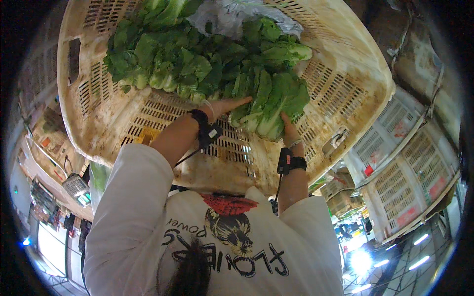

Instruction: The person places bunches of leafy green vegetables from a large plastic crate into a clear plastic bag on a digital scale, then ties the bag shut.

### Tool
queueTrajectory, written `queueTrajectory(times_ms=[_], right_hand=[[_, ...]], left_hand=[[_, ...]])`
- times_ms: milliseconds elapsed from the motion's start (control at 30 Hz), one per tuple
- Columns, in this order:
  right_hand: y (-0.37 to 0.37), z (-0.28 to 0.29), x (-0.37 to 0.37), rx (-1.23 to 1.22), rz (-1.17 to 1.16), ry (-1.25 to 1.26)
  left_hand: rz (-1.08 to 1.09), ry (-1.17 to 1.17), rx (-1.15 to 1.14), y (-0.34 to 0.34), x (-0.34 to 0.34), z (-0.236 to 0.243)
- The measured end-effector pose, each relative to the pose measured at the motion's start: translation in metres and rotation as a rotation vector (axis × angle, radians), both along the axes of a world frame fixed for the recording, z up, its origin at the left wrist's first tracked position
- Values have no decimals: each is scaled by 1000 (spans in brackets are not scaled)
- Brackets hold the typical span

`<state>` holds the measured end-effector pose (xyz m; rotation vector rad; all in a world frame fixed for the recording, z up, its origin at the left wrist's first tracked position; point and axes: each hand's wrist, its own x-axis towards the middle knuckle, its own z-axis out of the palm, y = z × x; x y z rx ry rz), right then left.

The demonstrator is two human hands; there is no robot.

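Note:
My left hand (224,106) reaches along the left side of a bunch of pale-stemmed leafy greens (266,103), its fingers extended against the leaves. My right hand (289,126) grips the right side of that bunch, fingertips partly hidden by leaves, so the greens sit between my two hands. More leafy greens (173,61) lie massed across the far half of a stained beige plastic crate (84,133) with slotted walls and base. A crumpled pale plastic bag (222,17) lies among them at the back. Both wrists wear black straps with small devices.
Stacked pale slotted crates (400,182) stand at the right, with more crates (382,130) behind them. At the left are a brown board-like surface (47,153), a grey device (74,185) and a bright opening. Ceiling lights show at the lower right edge.

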<state>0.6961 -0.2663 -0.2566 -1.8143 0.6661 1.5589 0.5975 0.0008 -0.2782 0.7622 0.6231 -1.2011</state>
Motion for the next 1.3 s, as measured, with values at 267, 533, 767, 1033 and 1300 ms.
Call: queueTrajectory(times_ms=[267, 533, 767, 1033, 1300], right_hand=[[23, -4, -38, 124, -637, -115], [8, 91, -19, 310, -216, -437], [62, 150, -29, 437, 9, -467], [159, 185, -114, 758, 525, -398], [185, 203, -311, 1014, 950, -54]], left_hand=[[42, -160, 63, -2, 10, 1], [-298, -1101, 244, 52, 13, 110], [-97, -1280, 592, 58, 1, 178], [559, -1393, 1147, 96, -152, 273], [1279, -1463, 1478, 39, -461, 400]])
